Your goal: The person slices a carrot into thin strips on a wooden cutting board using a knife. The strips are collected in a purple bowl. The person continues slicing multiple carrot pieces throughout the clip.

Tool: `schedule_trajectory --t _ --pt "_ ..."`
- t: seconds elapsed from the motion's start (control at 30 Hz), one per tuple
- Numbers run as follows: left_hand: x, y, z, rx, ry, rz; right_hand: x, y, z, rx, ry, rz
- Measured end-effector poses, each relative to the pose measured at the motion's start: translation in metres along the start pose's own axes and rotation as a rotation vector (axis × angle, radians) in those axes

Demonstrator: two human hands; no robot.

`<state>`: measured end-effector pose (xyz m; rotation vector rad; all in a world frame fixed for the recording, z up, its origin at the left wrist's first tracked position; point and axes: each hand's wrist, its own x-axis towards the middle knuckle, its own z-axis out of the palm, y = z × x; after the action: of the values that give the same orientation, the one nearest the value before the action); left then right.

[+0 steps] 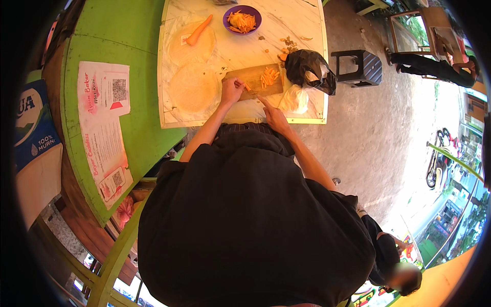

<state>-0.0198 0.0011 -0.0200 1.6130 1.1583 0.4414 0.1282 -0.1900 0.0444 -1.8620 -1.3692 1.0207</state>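
Observation:
My left hand (233, 90) is closed at the left end of a wooden cutting board (239, 74), its fingers pinching a piece of carrot (247, 87). My right hand (276, 117) grips a knife (260, 99), whose blade points toward that carrot piece at the board's near edge. Cut carrot sticks (269, 77) lie in a small heap on the board's right part. Farther back, a purple bowl (225, 22) holds more orange sticks. A whole peeled carrot (199, 31) rests at the far left of the table.
Right of the board are a black plastic bag (305, 66), a whitish bag (295, 100) and scattered peelings (289, 47). Two pale round shapes (194, 88) lie at left. A dark stool (366, 69) stands beyond the table. Other people (433, 73) are at the right, away from my hands.

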Motion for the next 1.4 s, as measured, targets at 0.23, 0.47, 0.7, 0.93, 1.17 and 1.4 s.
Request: schedule_trajectory --t 0.23,0.47,0.7,0.93,1.17,1.4 --pt "0.0 -0.002 0.002 0.05 0.008 0.047 0.008 -0.004 0.003 -0.006 -0.024 0.029" --pt "-0.001 -0.003 0.003 0.004 0.012 0.024 0.013 0.003 0.011 -0.103 -0.042 0.016" --pt "-0.002 0.001 0.004 -0.001 0.044 0.027 0.022 0.03 0.036 -0.305 -0.048 -0.006" --pt "-0.003 0.002 0.002 0.03 0.049 0.059 0.029 0.032 0.038 -0.332 -0.058 -0.006" --pt "-0.003 -0.002 0.004 -0.008 0.022 0.043 0.021 0.03 0.026 -0.195 -0.023 -0.083" --pt "-0.005 0.007 0.004 -0.014 0.042 0.036 0.02 0.037 0.025 -0.116 -0.045 -0.019"
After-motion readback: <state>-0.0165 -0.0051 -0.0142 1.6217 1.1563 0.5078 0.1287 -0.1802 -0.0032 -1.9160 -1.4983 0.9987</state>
